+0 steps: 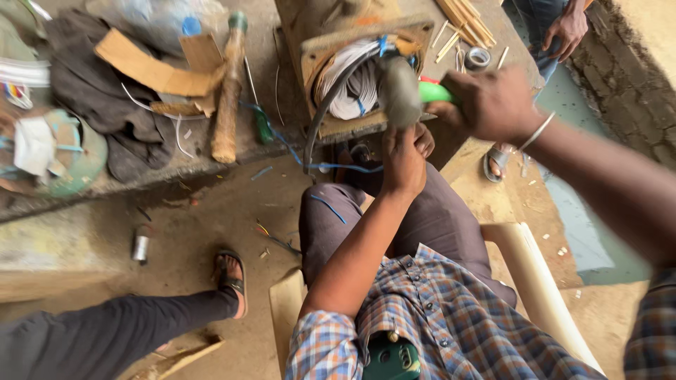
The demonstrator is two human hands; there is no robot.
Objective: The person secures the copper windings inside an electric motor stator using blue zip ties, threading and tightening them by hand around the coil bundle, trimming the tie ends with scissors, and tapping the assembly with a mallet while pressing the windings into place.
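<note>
One wooden frame (366, 42) holds white wire coil (355, 84); right hand (493, 105) grips green-handled hammer (405, 91); left hand (403, 160) grip unclear.

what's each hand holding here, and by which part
The right hand grips a hammer by its green handle. The left hand presses under the wooden frame; what it holds cannot be told.

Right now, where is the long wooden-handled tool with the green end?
In the head view the long wooden-handled tool lies upper left of centre on the concrete ledge, between the torn brown cardboard and the green-handled screwdriver.
</note>
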